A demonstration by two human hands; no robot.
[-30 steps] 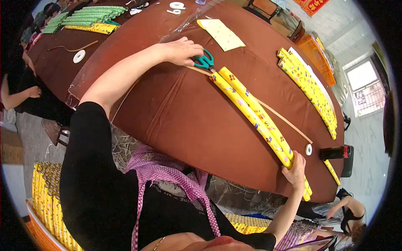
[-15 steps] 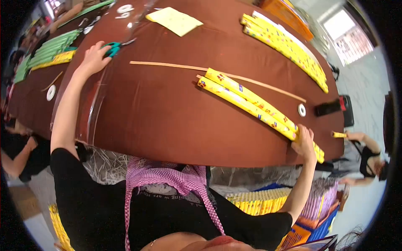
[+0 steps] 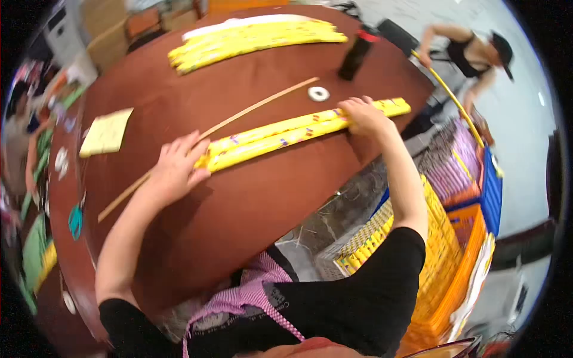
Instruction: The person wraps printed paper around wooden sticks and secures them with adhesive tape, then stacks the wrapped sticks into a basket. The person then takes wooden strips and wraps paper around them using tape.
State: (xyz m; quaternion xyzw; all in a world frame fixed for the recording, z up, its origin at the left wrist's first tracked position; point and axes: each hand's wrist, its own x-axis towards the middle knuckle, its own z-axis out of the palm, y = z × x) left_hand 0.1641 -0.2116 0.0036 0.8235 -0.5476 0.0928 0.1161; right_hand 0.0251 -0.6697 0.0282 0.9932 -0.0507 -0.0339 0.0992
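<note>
Two yellow patterned rolls [image 3: 286, 135] lie side by side on the brown table. At their left ends is my left hand [image 3: 177, 166], with its fingers above and its thumb below the roll ends. Further along, my right hand [image 3: 363, 116] is wrapped over the rolls near their right ends. A thin wooden strip [image 3: 256, 107] lies behind the rolls and passes under my left hand. Scissors with teal handles [image 3: 75, 222] rest near the table's left edge. Behind the right part of the rolls is a white tape ring [image 3: 319, 93].
More yellow rolls [image 3: 256, 43] lie at the back, beside a dark bottle [image 3: 356, 56]. A pale yellow sheet [image 3: 107, 132] is at left. Crates of rolls [image 3: 441, 256] stand at right. A person [image 3: 468, 53] there holds a long yellow roll. Others are at far left.
My left hand has let go of the scissors and moved to the rolls' left ends. The view has turned right. My right hand stays on the rolls, which now lie more crosswise.
</note>
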